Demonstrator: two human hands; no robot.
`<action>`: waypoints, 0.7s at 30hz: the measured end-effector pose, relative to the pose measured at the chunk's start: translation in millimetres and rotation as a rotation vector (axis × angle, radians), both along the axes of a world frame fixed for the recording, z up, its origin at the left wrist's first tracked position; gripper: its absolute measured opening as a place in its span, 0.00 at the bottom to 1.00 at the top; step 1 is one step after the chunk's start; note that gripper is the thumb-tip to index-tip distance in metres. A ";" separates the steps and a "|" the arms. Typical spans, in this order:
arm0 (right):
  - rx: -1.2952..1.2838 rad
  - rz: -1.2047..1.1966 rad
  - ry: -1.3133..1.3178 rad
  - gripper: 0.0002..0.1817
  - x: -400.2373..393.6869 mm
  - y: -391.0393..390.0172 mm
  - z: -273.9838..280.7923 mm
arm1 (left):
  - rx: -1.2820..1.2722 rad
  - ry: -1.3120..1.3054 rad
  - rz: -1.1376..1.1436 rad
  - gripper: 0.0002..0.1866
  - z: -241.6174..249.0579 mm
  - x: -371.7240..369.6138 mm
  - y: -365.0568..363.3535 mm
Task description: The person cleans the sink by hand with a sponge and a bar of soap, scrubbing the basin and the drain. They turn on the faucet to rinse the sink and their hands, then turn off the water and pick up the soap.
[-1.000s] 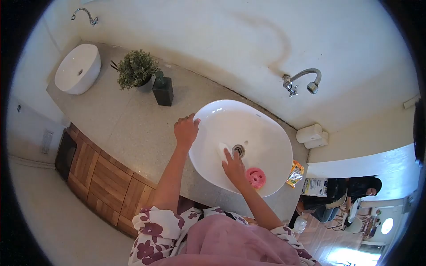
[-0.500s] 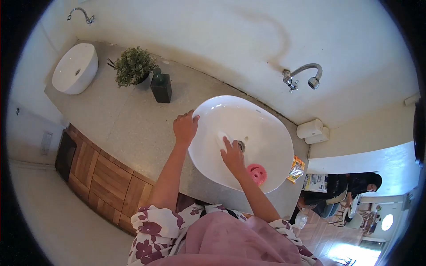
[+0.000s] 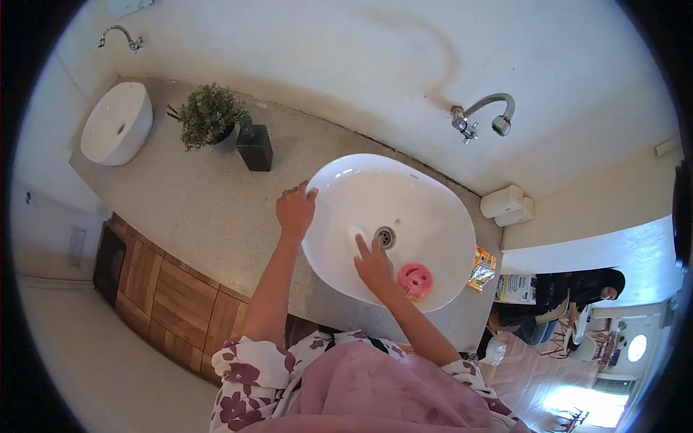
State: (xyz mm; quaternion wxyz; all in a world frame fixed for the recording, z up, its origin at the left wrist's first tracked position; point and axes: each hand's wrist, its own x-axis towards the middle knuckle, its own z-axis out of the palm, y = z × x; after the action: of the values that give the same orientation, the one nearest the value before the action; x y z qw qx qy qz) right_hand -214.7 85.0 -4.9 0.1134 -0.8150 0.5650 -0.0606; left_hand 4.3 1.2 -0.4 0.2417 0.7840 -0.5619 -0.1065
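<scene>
the right hand (image 3: 375,265) is inside the big white sink (image 3: 433,195). it presses a small white thing (image 3: 355,234) flat against the sink wall, just left of the drain (image 3: 385,236). the fingers lie on top of the white thing, not curled around it, so it is a flat press and not a closed grab. a second ago this hand was closer to the drain, and half a second ago it nearly hid the drain. now the hand has slid down and a bit left, so the whole drain shows.

the left hand (image 3: 294,209) holds the left rim of the sink with bent fingers, thumb on the outside. it has kept the same hold on the rim the whole time.

a pink round sponge (image 3: 415,279) with a smiley face lies in the sink, just beside the right wrist. it has stayed in the same spot.

the tap (image 3: 482,114) sticks out of the wall above the sink. on the counter (image 3: 195,202) to the left stand a dark bottle (image 3: 255,146) and a little green plant (image 3: 206,114), close together. a second small sink (image 3: 115,123) sits far left. a yellow packet (image 3: 481,267) lies right of the big sink.

the whole view has shifted a little since before.
</scene>
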 end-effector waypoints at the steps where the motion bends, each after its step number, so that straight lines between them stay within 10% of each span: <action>1: 0.069 0.009 0.037 0.33 -5.2 13.1 11.0 | 0.003 -0.005 -0.005 0.19 -0.7 -0.5 -0.5; 21: -0.014 -0.046 0.005 0.32 11.0 -20.4 1.4 | -0.004 0.031 -0.017 0.18 14.6 -2.0 3.5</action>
State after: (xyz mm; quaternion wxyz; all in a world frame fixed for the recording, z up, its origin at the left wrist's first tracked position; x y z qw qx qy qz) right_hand -203.7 64.6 -3.5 0.1052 -0.8026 0.5835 -0.0651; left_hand 2.3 4.6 14.2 0.2509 0.7771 -0.5648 -0.1193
